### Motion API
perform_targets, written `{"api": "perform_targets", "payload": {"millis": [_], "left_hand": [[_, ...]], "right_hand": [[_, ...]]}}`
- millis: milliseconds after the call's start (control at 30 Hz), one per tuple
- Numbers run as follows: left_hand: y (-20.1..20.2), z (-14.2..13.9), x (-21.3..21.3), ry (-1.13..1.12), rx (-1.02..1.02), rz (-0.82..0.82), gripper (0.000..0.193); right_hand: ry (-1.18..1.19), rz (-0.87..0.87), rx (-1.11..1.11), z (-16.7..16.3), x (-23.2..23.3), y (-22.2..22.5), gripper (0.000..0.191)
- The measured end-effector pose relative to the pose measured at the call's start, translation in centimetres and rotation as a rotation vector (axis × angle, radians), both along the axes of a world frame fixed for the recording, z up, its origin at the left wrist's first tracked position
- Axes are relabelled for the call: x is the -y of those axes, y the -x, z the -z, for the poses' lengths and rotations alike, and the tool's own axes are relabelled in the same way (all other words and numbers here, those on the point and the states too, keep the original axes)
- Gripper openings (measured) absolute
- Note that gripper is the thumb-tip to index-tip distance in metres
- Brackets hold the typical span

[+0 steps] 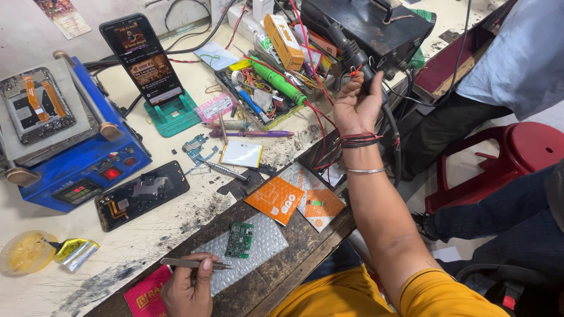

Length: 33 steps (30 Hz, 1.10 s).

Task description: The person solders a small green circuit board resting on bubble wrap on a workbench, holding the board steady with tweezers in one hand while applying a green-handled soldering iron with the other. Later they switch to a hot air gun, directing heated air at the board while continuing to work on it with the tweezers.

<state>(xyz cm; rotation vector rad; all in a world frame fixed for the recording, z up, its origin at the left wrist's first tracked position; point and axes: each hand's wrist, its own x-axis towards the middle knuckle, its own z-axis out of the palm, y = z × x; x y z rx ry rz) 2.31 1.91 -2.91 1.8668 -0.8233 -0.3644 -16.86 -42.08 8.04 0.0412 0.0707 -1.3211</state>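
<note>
Two hands work well apart on this bench. At the near edge, the left hand (187, 289) pinches a pair of slim metal tweezers (194, 264) between thumb and fingers; their long axis runs almost level, left to right, with the tips pointing right. Just beyond those tips, slightly farther from the person, lies a small green circuit board (239, 239) on a sheet of bubble wrap (267, 238), its longer side running near to far. The tips stand close to the wrap's near-left edge but do not touch the board. This hand is by far the nearer of the two to the board.

Far across the bench, the right hand (356, 105) is curled around the black handle of a hot-air wand (359, 66), whose hose (392, 141) drops past the wrist, near a black station box (376, 23). From that hand the board lies near and to the left.

Between the two hands sit orange packets (276, 199). Farther left are an opened phone (141, 194), a blue heating unit (64, 147) and a phone on a green stand (144, 58).
</note>
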Motion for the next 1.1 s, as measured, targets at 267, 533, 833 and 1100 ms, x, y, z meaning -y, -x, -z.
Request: {"api": "perform_targets", "payload": {"millis": [267,533,833,1100], "left_hand": [[0.5,-1.2,0.3,0.054,0.028,0.026,0.019],[1.3,-2.5,0.8,0.126,0.104,0.09,0.017],[1.9,-3.5,1.3,0.202,0.143,0.11,0.016],[2.6,-4.6,0.8,0.246,0.05,0.102,0.019]], "right_hand": [[0.059,-0.093,0.034,-0.3,1.0,0.8,0.039],[0.583,-0.019,-0.21,-2.0,3.4,6.2,0.047],[0.976,0.01,-0.63,3.8,-8.7,9.9,0.048],[1.041,0.399,-1.147,9.7,-18.3,7.7,0.059]]}}
